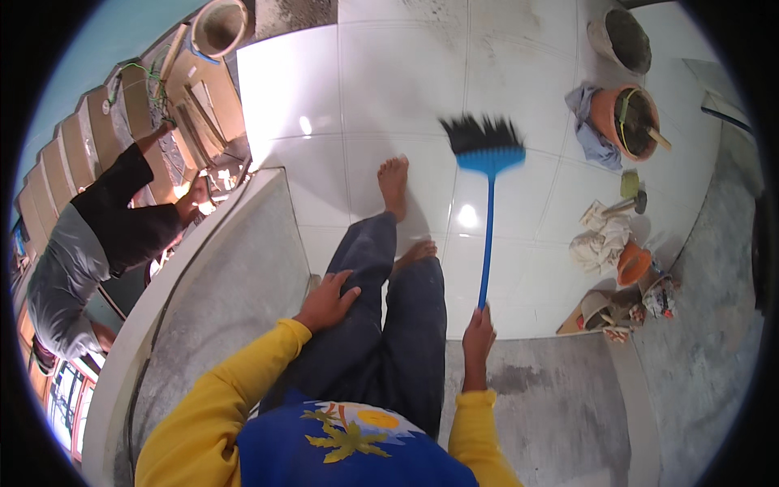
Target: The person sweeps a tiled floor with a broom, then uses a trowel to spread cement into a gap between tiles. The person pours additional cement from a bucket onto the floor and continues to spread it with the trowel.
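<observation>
A broom with a blue handle (pixel 488 243) and black bristles (pixel 480 135) reaches forward over the white tiled floor (pixel 406 89). My right hand (pixel 479 334) is closed round the lower end of its handle. The bristles are slightly blurred, and whether they touch the tiles I cannot tell. My left hand (pixel 328 300) rests on my left thigh, fingers stretched out and holding nothing. My bare feet stand on the tiles, the left foot (pixel 393 180) ahead of the right one.
On the right stand a mortar bucket (pixel 621 42), an orange bucket (pixel 617 114) with a grey cloth, a hammer (pixel 625 204), pale rags (pixel 602 243) and an orange bowl (pixel 633 264). A low wall (pixel 219 268) runs along my left; beyond it another person (pixel 89 243) bends near stairs.
</observation>
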`<state>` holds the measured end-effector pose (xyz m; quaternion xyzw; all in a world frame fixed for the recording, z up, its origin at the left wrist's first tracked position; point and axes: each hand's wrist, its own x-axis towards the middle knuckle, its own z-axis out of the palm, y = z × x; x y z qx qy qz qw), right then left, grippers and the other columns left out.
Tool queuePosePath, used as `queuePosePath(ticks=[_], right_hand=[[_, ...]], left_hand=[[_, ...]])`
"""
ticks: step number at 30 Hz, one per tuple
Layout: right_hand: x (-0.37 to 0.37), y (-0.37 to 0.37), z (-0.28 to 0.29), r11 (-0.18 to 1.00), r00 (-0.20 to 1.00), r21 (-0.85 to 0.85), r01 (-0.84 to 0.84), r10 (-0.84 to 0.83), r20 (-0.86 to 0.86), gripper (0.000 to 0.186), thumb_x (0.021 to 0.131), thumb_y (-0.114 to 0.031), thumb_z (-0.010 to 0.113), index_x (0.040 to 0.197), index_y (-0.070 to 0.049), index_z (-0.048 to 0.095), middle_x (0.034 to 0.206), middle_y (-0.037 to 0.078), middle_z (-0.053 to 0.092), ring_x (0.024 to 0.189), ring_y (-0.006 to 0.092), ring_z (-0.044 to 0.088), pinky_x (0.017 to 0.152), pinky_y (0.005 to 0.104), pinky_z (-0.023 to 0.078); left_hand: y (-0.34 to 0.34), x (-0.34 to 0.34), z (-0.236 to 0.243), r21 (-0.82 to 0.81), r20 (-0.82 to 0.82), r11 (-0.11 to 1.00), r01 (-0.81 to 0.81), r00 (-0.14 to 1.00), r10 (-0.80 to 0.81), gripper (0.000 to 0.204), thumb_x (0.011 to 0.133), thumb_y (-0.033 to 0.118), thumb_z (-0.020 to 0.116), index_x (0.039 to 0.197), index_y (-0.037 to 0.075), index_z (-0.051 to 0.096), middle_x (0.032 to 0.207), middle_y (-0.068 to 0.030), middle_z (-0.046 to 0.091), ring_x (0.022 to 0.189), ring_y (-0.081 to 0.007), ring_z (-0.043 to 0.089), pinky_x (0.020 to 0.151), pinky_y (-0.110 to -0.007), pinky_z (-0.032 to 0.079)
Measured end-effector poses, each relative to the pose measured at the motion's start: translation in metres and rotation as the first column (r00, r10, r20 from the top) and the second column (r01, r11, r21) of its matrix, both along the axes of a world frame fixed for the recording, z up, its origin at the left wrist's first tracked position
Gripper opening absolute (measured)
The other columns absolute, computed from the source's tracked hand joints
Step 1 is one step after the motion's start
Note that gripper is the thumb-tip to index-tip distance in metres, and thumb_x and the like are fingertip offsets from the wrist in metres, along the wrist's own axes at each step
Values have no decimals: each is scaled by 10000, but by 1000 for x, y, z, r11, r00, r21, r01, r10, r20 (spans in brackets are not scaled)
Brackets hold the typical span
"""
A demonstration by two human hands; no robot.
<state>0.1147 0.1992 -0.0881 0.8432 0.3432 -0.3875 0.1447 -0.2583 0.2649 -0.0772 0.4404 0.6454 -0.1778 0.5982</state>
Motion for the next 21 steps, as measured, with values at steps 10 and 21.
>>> queuePosePath(ticks=[10, 21], right_hand=[[11, 0, -19, 998, 999, 57, -31, 31, -7, 429, 1109, -306, 484, 1470, -84, 555, 1079, 271, 730, 1007, 458, 711, 848, 535, 564], [15, -33, -3, 997, 994, 39, 70, -66, -83, 423, 1110, -301, 470, 1444, -74, 599, 1195, 272, 714, 1126, 453, 686, 925, 508, 543]], left_hand=[[8, 0, -4, -58, -19, 998, 6, 1000, -7, 635, 1021, 510, 593, 1515, 124, 495, 1335, -264, 586, 1184, -466, 630, 1000, -521, 521], [-9, -3, -3, -2, -21, 1000, 3, 1000, -3, 613, 1030, 499, 586, 1499, 113, 505, 1332, -247, 596, 1186, -453, 628, 1007, -507, 515]])
